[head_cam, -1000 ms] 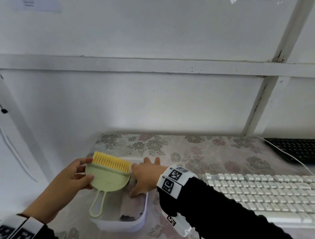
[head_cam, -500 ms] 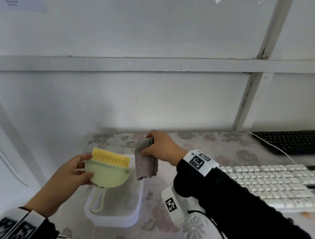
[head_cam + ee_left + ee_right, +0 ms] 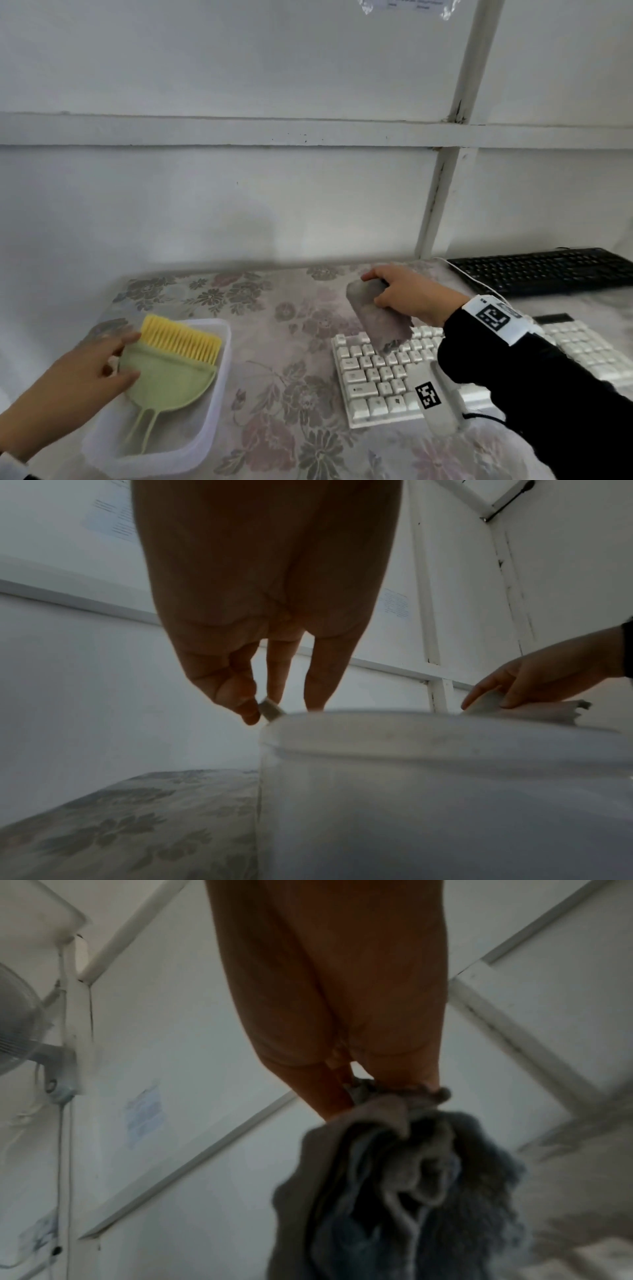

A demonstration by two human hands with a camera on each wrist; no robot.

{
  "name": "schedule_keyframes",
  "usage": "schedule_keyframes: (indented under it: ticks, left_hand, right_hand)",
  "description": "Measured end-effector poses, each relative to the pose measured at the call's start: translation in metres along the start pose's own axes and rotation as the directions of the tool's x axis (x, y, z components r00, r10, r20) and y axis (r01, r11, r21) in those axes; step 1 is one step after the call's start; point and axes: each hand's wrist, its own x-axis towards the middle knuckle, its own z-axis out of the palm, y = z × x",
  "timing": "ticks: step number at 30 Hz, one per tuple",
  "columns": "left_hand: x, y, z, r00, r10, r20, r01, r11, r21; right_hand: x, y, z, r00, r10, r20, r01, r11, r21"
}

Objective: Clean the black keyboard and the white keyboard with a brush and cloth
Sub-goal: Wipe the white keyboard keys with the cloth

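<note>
My right hand (image 3: pixel 400 294) grips a grey cloth (image 3: pixel 380 315) that hangs above the left end of the white keyboard (image 3: pixel 373 373); in the right wrist view the cloth (image 3: pixel 404 1177) dangles bunched from my right hand (image 3: pixel 346 1093). My left hand (image 3: pixel 85 370) holds the green brush with yellow bristles (image 3: pixel 171 363) by its left edge, over the clear plastic tub (image 3: pixel 212 421). In the left wrist view my left hand (image 3: pixel 257 704) pinches the brush's edge (image 3: pixel 270 712) above the tub wall (image 3: pixel 411 777). The black keyboard (image 3: pixel 544 274) lies at the back right.
A floral tablecloth (image 3: pixel 284 342) covers the table, which stands against a white wall. A white cable (image 3: pixel 469 277) runs past the black keyboard's left end. A wall fan (image 3: pixel 17 1031) shows in the right wrist view.
My right hand has lifted the grey cloth out of the tub and carried it right, over the white keyboard. My left hand still holds the brush above the tub.
</note>
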Motion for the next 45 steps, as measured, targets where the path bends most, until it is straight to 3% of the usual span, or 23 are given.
schedule_keyframes:
  ticks: [2,6,10,14,16,19,24,28,31,37,45]
  left_hand:
    - [0.009,-0.022,0.010,1.000,-0.013,-0.007,0.013,0.999,0.031]
    - [0.004,-0.008,0.012,0.997,-0.062,0.053,0.059,0.997,0.052]
    - [0.009,0.003,0.008,0.998,-0.057,0.029,0.054,0.994,0.095]
    - [-0.022,0.104,0.003,0.989,0.129,0.066,-0.132,0.991,0.033]
    - [-0.033,0.154,0.016,0.967,0.237,0.095,-0.240,0.970,0.021]
    - [-0.035,0.190,0.052,0.926,0.302,0.225,-0.312,0.950,0.009]
    - [-0.029,0.220,0.117,0.834,0.211,0.510,-0.323,0.936,0.142]
    - [-0.027,0.228,0.140,0.786,0.168,0.595,-0.317,0.936,0.155]
    - [-0.029,0.231,0.149,0.799,0.174,0.576,-0.294,0.948,0.121]
    - [-0.037,0.230,0.162,0.882,0.139,0.450,-0.264,0.937,0.229]
    - [-0.036,0.231,0.159,0.899,0.107,0.424,-0.221,0.948,0.229]
  right_hand:
    - [-0.003,0.016,-0.005,0.999,0.031,0.023,-0.030,0.998,-0.046]
    - [-0.007,0.040,-0.008,0.991,0.072,0.109,-0.056,0.989,-0.140]
    - [-0.007,0.050,-0.010,0.979,0.041,0.199,0.024,0.949,-0.314]
    - [-0.003,0.052,-0.005,0.967,0.020,0.253,0.102,0.881,-0.462]
    - [-0.003,0.049,-0.001,0.967,-0.003,0.255,0.148,0.823,-0.549]
    - [-0.003,0.046,0.003,0.955,-0.042,0.295,0.228,0.738,-0.635]
    - [0.014,0.034,0.003,0.942,-0.143,0.304,0.288,0.811,-0.509]
    - [0.021,0.014,0.017,0.867,-0.224,0.444,0.435,0.775,-0.458]
    - [0.024,0.014,0.029,0.849,-0.182,0.497,0.467,0.698,-0.543]
    - [0.028,0.035,0.013,0.852,-0.150,0.502,0.452,0.696,-0.559]
    - [0.019,0.088,-0.044,0.875,-0.102,0.473,0.395,0.714,-0.577]
